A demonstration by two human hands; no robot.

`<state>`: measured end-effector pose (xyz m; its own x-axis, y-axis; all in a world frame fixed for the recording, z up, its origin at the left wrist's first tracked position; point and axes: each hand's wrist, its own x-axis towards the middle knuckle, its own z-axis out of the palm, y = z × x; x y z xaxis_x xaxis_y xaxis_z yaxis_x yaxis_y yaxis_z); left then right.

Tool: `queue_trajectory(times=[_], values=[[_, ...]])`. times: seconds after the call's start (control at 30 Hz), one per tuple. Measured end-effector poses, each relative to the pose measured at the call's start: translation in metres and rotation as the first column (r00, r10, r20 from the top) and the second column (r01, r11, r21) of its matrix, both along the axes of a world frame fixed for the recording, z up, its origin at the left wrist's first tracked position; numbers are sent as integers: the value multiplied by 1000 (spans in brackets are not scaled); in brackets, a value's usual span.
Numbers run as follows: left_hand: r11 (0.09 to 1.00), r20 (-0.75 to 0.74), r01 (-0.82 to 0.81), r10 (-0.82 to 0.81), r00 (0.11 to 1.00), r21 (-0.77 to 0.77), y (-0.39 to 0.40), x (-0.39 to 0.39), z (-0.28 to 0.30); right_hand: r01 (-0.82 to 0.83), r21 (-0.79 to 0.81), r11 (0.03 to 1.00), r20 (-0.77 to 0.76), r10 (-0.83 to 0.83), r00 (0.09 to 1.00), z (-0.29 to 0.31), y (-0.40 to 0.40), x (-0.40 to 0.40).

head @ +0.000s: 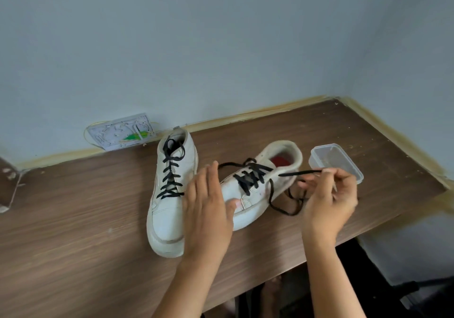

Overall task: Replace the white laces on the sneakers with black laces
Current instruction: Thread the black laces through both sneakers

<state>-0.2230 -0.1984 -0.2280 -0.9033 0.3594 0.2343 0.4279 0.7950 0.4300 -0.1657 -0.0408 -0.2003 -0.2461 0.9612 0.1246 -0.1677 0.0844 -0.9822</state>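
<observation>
The second sneaker [255,190] is nearly laced: the right hand [329,195] pinches the black lace [301,172] taut, while the left hand [208,207] rests flat-fingered on its toe. Tying off probably comes next. The finished sneaker [172,195] lies alongside on the wooden desk [73,219], cornered by pale walls [221,35].

Left sneaker [169,209]: white, upright on its sole, toe toward the viewer, fully laced with a black lace [171,170]. Right sneaker [255,190]: white, red insole, just beside the first and angled right, tilted; second black lace [253,177] threaded through its eyelets, loose ends trailing right.
</observation>
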Motion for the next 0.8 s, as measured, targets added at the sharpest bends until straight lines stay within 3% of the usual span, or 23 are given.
queue_trajectory(times=[0.07, 0.2, 0.57, 0.7, 0.8], values=[[999, -47, 5, -7, 999, -45, 5, 9, -9, 16, 61, 998, 101, -22, 995, 0, 0, 1], [990, -66, 31, -40, 997, -135, 11, 13, -18, -110, 214, 971, 299, 42, 953, -6, -7, 1], [973, -99, -4, -20, 995, -231, 20, 7, -17, -325, 424, 845, 454, 113, 884, -12, -4, 13], [966, -104, -42, 16, 994, -255, 24, 9, -17, -119, 380, 917, 399, -46, 916, -14, 0, 26], [961, -107, -91, 65, 992, -261, 28, 14, -15, 47, 357, 933, 418, -205, 885, -19, 2, 28]])
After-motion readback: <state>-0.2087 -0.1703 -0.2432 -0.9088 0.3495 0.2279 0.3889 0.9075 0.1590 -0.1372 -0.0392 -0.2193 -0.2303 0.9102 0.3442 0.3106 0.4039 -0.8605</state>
